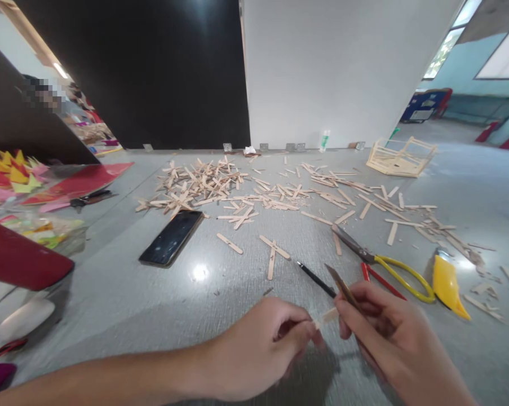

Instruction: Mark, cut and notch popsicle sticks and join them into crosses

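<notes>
My left hand (258,344) is closed in a pinch on one end of a short wooden craft stick (330,315). The stick's other end reaches toward the fingertips of my right hand (389,332). Those fingers are wrapped round a slim, brownish craft knife (342,285), its pointed tip angled up and away from me. Just left of the knife lies a black pen (315,278). Two craft sticks (272,260) rest crossed on the table ahead of my hands, with a single stick (229,243) beside them.
Yellow-handled scissors (402,276), a red-handled tool (383,282) and a yellow cutter (446,282) lie at right. A stick pile (199,183) spreads behind a phone (172,238). A stick frame (400,159) and glue stick (324,141) stand farther back.
</notes>
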The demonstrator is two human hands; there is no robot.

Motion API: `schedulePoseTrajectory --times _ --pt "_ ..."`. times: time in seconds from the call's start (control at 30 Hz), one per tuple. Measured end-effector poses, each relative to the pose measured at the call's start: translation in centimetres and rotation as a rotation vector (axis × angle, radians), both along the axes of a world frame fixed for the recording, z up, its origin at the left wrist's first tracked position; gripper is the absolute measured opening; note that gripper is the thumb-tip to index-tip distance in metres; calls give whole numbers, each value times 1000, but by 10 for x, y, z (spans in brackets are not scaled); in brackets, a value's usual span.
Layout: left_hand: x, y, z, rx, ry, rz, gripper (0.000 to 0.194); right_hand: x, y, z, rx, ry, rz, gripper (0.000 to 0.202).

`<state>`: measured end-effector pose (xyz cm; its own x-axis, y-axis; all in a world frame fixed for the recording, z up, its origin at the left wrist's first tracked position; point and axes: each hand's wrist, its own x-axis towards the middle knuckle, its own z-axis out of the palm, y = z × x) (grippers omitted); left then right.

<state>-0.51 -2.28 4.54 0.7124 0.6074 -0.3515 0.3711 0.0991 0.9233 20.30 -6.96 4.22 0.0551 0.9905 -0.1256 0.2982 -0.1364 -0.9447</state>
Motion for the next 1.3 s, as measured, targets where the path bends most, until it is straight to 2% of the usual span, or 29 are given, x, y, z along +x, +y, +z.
schedulePoseTrajectory --times 0.13,0.27,0.4,0.53,0.67,0.73,0.87,1.0,1.17,1.3 --pt "1 -4 2 222 5 105 26 -7 -5 5 -57 39 -29 35" --pt "2 -7 2 300 64 153 23 -6 -8 0 10 12 10 30" --pt "4 -6 0 285 85 167 25 -6 -10 -5 128 -46 83 26" --pt "4 -5 -2 222 20 196 23 -8 -12 -7 157 -110 26 29" --pt "3 -7 -5 98 -33 221 22 -10 -14 -9 160 -129 44 26" --pt "3 -9 -6 122 -45 243 19 -11 -14 -10 176 -126 45 26" --pt "5 -11 -7 319 -3 270 10 -14 -16 -13 188 -115 42 27" --pt "4 -13 -10 490 16 266 13 -17 -18 -12 133 -60 6 32" --pt "2 -15 -21 869 -129 297 15 -21 -21 -9 -86 96 -69 43" --pt "0 -17 -24 1147 -91 266 20 -23 -21 -12 -103 119 -103 43"
